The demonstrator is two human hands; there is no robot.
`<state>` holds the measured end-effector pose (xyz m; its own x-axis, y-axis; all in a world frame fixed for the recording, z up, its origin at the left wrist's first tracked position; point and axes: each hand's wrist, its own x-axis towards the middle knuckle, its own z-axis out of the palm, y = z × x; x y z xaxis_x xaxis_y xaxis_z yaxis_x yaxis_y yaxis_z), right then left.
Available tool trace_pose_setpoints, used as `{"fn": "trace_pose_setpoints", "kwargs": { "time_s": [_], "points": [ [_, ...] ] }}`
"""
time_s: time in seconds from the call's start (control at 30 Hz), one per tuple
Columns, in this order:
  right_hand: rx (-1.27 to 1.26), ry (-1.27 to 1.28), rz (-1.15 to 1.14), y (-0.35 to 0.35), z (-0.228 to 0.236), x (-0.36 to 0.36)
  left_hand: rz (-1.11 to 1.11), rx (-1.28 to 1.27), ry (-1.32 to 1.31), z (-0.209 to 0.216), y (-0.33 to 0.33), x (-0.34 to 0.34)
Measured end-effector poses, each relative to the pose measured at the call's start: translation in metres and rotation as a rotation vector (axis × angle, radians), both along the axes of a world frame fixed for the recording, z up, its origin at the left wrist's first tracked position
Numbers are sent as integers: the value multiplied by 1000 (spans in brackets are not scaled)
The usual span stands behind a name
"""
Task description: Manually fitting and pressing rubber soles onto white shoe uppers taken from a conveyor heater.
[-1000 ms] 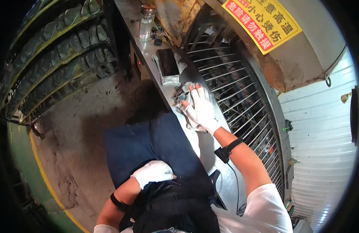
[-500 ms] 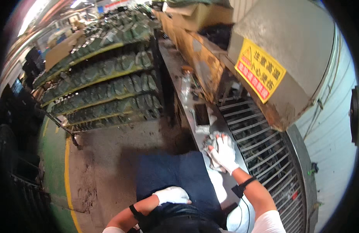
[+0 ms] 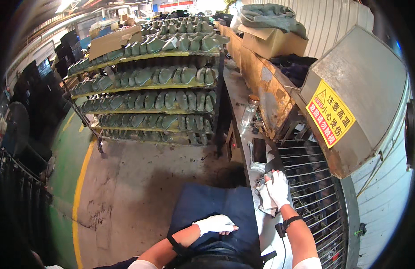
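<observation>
My right hand [image 3: 278, 190], in a white fingerless glove, lies with fingers stretched over a crumpled grey-white cloth [image 3: 265, 200]. The cloth rests on a narrow metal ledge [image 3: 270, 231], and part of it is hidden under the palm. Just beyond it is a dark-screened phone [image 3: 259, 150] on something pale. My left hand [image 3: 216, 224], gloved the same way, rests on the dark blue fabric [image 3: 212, 199] over my lap. Its fingers are loosely curled, with nothing visible in them. Each wrist wears a black strap.
A grille of metal bars [image 3: 312, 188] runs along my right, beneath a metal hood [image 3: 355, 94] with a yellow warning label. A clear bottle [image 3: 249, 114] stands farther along the ledge. Ahead, a rack [image 3: 160, 85] carries rows of dark green shoe-shaped forms. A cardboard box [image 3: 274, 42] sits behind.
The view has swung up and left, so the surroundings sit farther right and look sharper. My right hand stays on the cloth. My left hand's fingertips show more clearly on my lap.
</observation>
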<state>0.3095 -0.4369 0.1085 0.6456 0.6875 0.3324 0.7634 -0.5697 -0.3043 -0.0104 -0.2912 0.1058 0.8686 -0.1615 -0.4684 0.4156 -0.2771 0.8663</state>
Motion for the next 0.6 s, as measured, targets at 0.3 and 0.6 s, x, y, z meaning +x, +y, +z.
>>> {"fn": "trace_pose_setpoints", "kwargs": {
  "time_s": [0.3, 0.6],
  "points": [
    [1, -5, -5, 2, 8, -10, -49, 26, 39, 2, 2, -2],
    [-15, 12, -65, 0, 2, -7, -68, 60, 17, 5, 1, 1]
  ]
}}
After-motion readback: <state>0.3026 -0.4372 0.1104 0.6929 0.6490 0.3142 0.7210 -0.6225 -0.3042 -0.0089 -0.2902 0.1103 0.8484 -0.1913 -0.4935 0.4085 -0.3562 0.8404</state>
